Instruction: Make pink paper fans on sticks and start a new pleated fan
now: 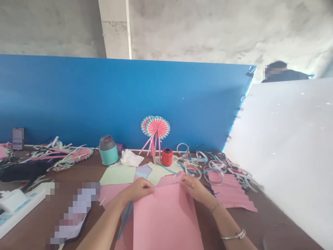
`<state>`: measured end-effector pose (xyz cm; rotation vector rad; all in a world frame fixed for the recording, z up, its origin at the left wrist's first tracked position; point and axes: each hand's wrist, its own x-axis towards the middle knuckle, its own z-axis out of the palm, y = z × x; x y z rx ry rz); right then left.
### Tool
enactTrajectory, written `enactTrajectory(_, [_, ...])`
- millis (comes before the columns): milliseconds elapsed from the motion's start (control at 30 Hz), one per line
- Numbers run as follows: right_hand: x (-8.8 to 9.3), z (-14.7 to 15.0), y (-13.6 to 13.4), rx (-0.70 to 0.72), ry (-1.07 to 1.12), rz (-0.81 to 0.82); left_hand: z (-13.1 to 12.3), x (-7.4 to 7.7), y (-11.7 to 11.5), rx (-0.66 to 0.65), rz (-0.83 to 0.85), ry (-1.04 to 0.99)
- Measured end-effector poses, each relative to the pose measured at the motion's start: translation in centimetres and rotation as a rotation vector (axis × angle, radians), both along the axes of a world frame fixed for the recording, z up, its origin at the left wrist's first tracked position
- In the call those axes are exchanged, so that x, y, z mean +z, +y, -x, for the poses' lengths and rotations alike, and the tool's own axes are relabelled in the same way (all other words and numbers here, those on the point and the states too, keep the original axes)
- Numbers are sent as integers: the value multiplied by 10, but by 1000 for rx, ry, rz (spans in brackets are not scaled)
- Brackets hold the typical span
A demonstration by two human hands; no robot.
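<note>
A large sheet of pink paper (166, 218) spans the space between my hands, close to me. My left hand (142, 190) pinches its far left corner. The far right corner is gripped by my right hand (192, 185), thumb and fingers closed on the edge. Beneath and behind lie more pink and pale green sheets (118, 174). To the right, a pleated pink sheet (232, 191) rests on the table. Finished-looking pink paper fans (157, 127) with blue-green rims stand against the blue partition.
A red spool of thread (167, 157), crumpled white tissue (131, 158) and a teal-and-grey container (108, 151) stand behind the paper. Tape rolls and paper strips (217, 166) clutter the right. A power strip (26, 205) lies left. A person (286, 72) is beyond the white partition.
</note>
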<state>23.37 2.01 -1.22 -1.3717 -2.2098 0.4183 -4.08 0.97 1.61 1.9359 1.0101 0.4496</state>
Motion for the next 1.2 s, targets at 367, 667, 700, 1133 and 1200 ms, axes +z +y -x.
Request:
enactTrajectory(367, [-14, -5, 13, -219, 477, -10, 3, -6, 4, 75, 23, -39])
enactTrajectory(667, [-12, 22, -3, -54, 520, 169, -14, -13, -4, -1, -78, 35])
enactTrajectory(700, [-11, 23, -3, -44, 520, 168, -16, -13, -4, -10, -93, 35])
enactTrajectory(1133, [0, -27, 14, -413, 1022, 66, 28, -10, 19, 522, -110, -188])
enactTrajectory(1200, [-1, -26, 15, -448, 1186, 69, 28, -13, 23, 647, -150, -242])
